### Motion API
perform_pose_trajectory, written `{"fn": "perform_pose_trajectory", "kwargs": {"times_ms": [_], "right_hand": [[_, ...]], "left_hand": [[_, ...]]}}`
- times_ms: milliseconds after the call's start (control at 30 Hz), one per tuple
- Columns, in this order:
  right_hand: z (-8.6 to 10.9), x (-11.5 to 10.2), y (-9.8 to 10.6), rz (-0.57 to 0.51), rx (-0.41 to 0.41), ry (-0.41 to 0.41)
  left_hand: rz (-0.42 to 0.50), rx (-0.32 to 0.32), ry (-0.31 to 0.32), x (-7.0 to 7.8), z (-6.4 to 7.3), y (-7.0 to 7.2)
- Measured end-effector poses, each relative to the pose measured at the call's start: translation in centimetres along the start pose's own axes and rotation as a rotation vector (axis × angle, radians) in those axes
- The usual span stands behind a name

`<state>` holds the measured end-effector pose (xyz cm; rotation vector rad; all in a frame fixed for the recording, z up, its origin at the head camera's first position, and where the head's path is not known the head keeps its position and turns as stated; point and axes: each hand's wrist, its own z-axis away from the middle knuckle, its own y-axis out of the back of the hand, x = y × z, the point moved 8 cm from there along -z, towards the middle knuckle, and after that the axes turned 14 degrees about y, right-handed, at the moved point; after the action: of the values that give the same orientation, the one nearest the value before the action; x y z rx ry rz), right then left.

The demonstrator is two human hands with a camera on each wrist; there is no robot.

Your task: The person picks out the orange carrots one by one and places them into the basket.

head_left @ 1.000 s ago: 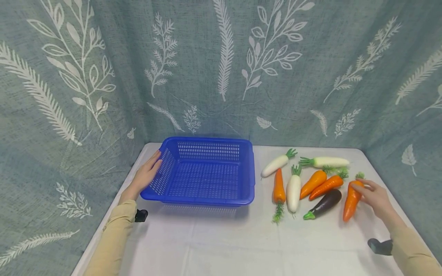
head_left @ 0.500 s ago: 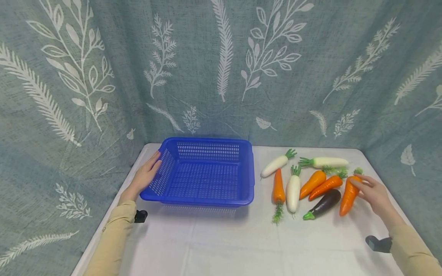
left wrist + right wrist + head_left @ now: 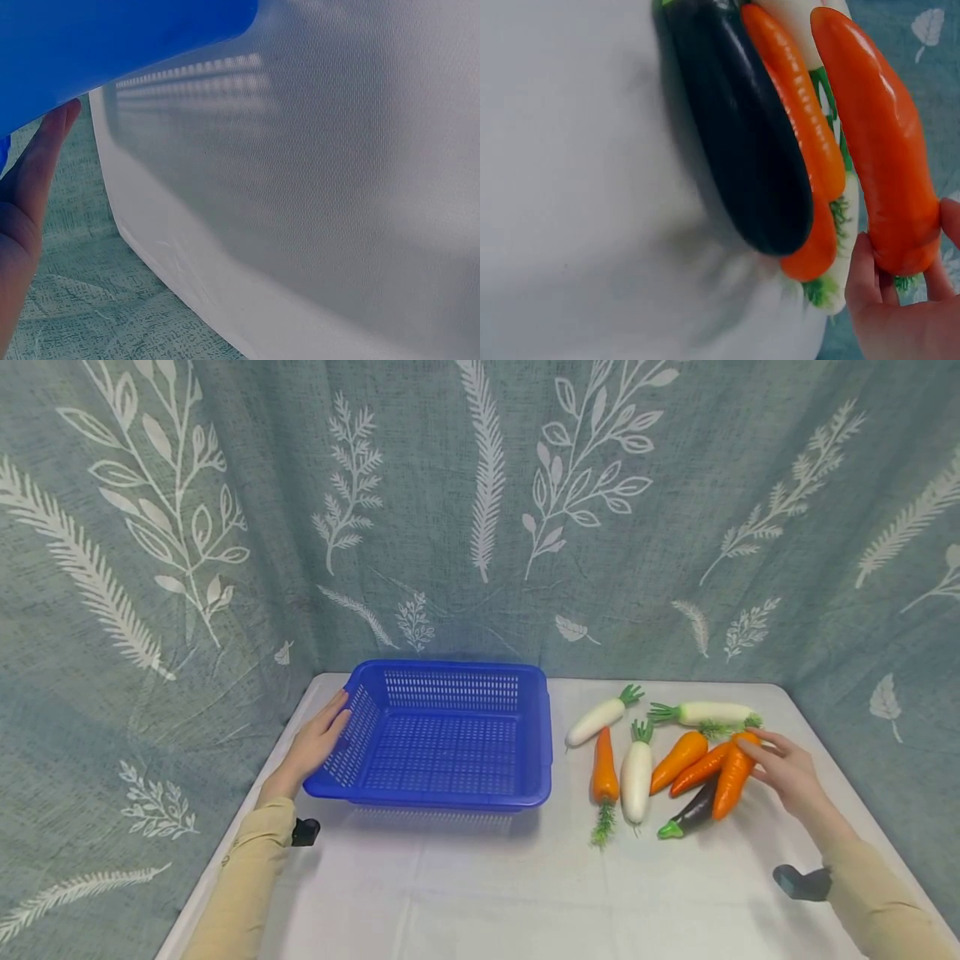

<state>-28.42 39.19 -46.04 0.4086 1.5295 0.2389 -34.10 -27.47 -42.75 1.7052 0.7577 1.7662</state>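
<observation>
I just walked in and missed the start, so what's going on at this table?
A person's right hand holds a carrot near its leafy end, up off the white table. The left hand touches the side of a blue basket. To the right of the basket, three other carrots, three white radishes and an eggplant lie on the table.

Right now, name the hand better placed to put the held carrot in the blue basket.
The right hand, I judge: it grips the carrot by its leafy end, raised off the table. The left hand rests against the left side of the basket, far from the carrot.
</observation>
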Motion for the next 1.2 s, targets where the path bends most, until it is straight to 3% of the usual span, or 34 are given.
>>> {"fn": "perform_pose_trajectory", "kwargs": {"times_ms": [100, 400, 1200], "right_hand": [[0.2, -1.1, -1.1, -0.002, -0.058, 0.035], [-0.4, -2.4, -2.7, -0.116, -0.017, 0.06], [-0.7, -5.9, -8.3, -0.286, -0.012, 0.009]], "left_hand": [[0.0, 0.001, 0.001, 0.0, 0.0, 0.0], [-0.006, 0.0, 0.013, 0.0, 0.0, -0.1], [0.002, 0.001, 0.012, -0.3, -0.1, -0.1]]}}
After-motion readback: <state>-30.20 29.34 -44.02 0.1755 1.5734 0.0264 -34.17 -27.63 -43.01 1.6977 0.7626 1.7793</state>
